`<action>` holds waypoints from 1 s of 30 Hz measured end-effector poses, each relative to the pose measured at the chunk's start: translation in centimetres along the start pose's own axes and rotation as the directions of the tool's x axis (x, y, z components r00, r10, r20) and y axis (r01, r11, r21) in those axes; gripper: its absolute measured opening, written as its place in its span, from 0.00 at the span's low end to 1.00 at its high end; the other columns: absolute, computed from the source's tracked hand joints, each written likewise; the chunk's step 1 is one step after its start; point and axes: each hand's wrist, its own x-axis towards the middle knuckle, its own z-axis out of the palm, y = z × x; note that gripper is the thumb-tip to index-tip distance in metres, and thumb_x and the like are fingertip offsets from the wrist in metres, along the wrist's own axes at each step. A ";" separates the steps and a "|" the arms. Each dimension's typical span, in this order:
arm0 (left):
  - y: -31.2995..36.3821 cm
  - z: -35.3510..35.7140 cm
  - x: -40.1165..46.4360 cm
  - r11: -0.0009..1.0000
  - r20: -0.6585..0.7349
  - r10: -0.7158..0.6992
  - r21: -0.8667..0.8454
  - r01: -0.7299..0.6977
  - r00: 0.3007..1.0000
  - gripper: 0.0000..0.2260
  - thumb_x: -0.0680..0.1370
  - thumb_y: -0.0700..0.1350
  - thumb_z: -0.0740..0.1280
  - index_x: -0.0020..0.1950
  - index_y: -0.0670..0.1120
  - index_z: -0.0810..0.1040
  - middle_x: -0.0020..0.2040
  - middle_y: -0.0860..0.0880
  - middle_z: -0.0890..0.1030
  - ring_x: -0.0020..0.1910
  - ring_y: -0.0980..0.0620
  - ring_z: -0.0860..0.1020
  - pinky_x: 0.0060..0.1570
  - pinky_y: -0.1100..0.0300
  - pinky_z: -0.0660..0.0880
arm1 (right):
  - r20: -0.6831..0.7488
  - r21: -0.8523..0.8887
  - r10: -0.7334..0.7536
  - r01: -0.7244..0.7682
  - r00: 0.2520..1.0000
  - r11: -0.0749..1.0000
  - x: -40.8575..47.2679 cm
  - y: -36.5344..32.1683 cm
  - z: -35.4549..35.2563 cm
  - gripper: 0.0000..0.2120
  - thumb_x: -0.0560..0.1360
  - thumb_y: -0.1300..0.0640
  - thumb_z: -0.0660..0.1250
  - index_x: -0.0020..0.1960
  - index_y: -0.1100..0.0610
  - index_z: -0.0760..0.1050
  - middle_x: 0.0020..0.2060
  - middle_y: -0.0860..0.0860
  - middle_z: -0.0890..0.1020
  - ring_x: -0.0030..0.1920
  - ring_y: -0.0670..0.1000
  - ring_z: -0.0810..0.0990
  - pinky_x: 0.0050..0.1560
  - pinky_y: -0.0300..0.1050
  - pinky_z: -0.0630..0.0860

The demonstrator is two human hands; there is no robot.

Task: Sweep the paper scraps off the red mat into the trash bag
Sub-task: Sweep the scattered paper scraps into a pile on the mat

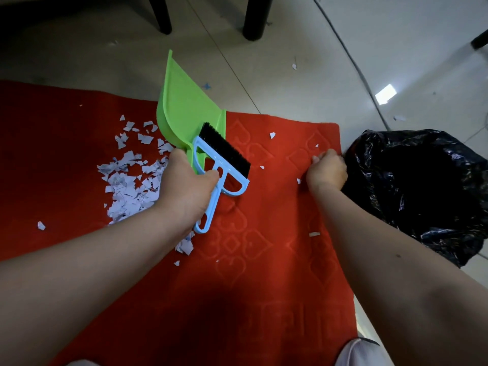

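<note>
Under our left hand (184,191) we see white torn paper scraps (129,186) heaped on the red mat (264,260). It grasps the green dustpan (184,107) and blue brush (221,165), handles pointing toward us. Our right hand (327,171) is clenched beside the black trash bag (422,191).

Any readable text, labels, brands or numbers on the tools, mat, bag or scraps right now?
None can be read.
Red embossed mat: a raised band near the front edge may be lettering, too faint to read.
White paper scraps: faint dark marks, too small to read.
Green plastic dustpan, blue-handled black-bristle brush, black plastic trash bag: no text visible.
</note>
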 end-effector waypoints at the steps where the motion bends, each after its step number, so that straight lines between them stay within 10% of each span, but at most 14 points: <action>1: 0.0 0.0 0.0 1.000 0.000 0.000 -0.002 0.000 1.000 0.11 0.76 0.41 0.66 0.56 0.41 0.68 0.41 0.48 0.71 0.36 0.52 0.71 0.34 0.58 0.71 | -0.017 0.025 -0.001 0.001 1.000 1.000 0.2 0.1 0.0 0.10 0.78 0.54 0.62 0.54 0.59 0.74 0.55 0.58 0.78 0.57 0.59 0.76 0.56 0.48 0.70; 20: 0.0 -0.4 -0.5 1.000 0.020 0.002 0.007 -0.002 1.000 0.09 0.77 0.41 0.66 0.53 0.43 0.67 0.39 0.48 0.70 0.34 0.52 0.71 0.31 0.59 0.70 | 0.128 0.141 -0.031 0.013 0.991 0.990 3.2 -0.7 -1.0 0.08 0.78 0.56 0.62 0.53 0.59 0.76 0.54 0.56 0.80 0.56 0.56 0.78 0.51 0.41 0.70; 30: 0.8 0.3 -1.4 0.998 0.072 0.018 0.051 -0.021 0.997 0.09 0.77 0.41 0.65 0.53 0.42 0.66 0.38 0.49 0.67 0.32 0.53 0.68 0.29 0.60 0.68 | 0.268 0.275 -0.092 0.016 0.959 0.961 -2.8 2.6 -0.8 0.04 0.71 0.55 0.71 0.42 0.51 0.76 0.36 0.47 0.80 0.42 0.52 0.80 0.50 0.48 0.77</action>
